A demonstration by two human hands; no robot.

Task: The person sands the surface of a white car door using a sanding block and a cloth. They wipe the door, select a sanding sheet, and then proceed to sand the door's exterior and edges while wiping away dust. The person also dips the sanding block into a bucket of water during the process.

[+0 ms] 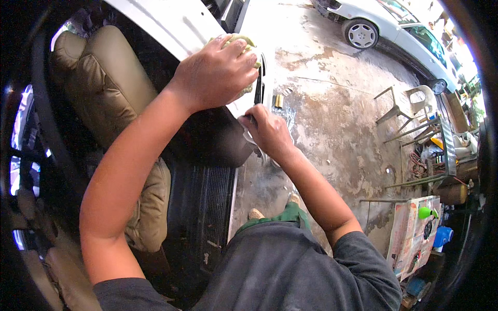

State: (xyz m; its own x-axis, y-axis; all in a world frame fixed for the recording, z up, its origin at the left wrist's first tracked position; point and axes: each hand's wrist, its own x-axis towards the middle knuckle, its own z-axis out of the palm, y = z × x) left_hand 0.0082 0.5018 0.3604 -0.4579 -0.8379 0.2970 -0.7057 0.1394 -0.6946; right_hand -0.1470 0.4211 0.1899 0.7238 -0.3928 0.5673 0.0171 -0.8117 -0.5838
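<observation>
And the greenish cloth point(241, 40) is pressed to the white car panel point(168, 23), far and just left of centre, clasped under the curled left hand point(215, 74). Nearer and to the right, the right hand point(270, 132) is bent in at the panel's edge; whether anything is gripped there cannot be told. Light, even pressure would be best here, with knuckles angled off that edge. On the left, elbow room is limited by the beige seat point(116, 78); more is offered rightward, over the concrete floor point(327, 140), short of the plastic chair point(409, 109).
</observation>
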